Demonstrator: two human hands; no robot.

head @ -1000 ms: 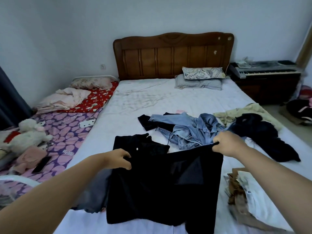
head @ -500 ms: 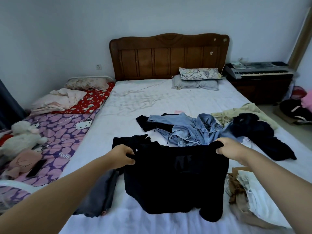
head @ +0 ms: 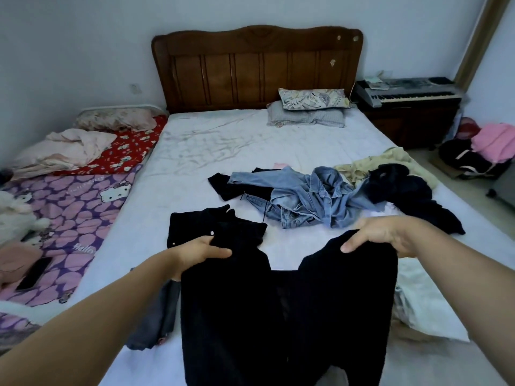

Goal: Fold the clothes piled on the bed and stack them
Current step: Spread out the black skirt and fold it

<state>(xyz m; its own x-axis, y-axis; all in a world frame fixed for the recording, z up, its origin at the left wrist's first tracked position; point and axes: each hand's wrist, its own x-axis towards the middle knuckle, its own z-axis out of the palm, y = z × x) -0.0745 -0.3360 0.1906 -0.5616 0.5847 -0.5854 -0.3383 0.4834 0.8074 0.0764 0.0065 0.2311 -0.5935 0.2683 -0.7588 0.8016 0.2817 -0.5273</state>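
Observation:
A black garment [head: 284, 316] hangs in front of me over the near part of the bed. My left hand [head: 203, 250] pinches its top left corner and my right hand [head: 390, 235] grips its top right corner; the top edge sags between them. Behind my left hand a folded black piece [head: 214, 227] with small buttons lies flat on the white sheet [head: 223, 146]. Farther back lies a heap with a blue denim shirt [head: 309, 196], a dark garment [head: 404, 193] and a beige one [head: 390, 160].
A grey garment [head: 156, 319] lies under my left forearm, and white and tan clothes [head: 423, 302] lie at the right edge. Pillows [head: 309, 107] rest by the wooden headboard [head: 256, 68]. A low bed with purple bedding [head: 72, 213] and a phone [head: 33, 274] adjoins on the left; a keyboard [head: 404, 91] stands at the right.
Both hands have lifted the black garment and drawn it nearer to me, so it hangs longer and its top edge sags in the middle. My view has tilted slightly.

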